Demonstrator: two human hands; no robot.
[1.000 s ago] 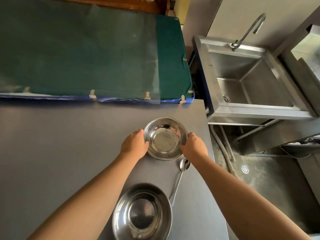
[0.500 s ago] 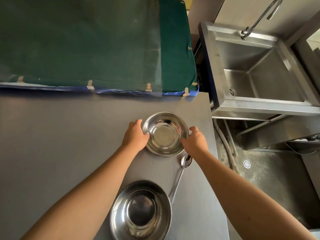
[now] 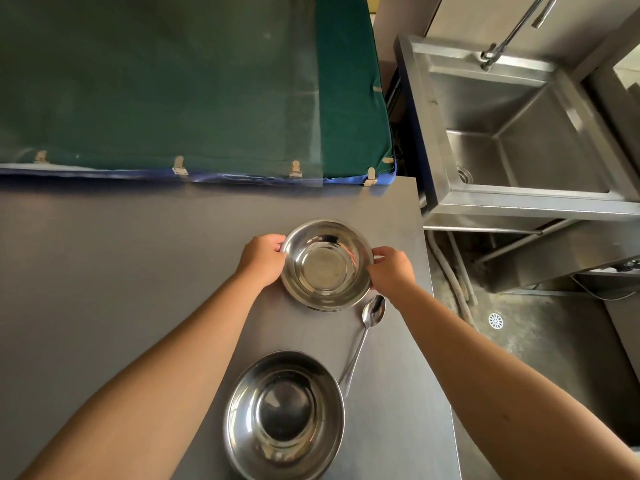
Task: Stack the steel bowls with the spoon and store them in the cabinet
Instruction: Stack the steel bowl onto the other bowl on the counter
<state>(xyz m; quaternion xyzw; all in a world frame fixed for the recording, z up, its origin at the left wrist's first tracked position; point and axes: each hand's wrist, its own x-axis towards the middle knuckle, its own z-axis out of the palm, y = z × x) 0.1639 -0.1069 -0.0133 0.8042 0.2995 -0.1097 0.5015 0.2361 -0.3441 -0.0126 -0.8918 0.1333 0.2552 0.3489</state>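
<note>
Your left hand (image 3: 262, 259) and right hand (image 3: 391, 271) clasp the small steel bowl (image 3: 326, 265) by its rim, possibly just clear of the grey counter (image 3: 121, 271). Nearer you lie the spoon (image 3: 363, 337) and 1 larger bowl (image 3: 284, 415). Beyond the grip sits a green mat (image 3: 173, 81).

Two bare forearms, no sleeves in view. Left hand (image 3: 264, 260) and right hand (image 3: 392, 271) ungloved, no rings or watch.
</note>
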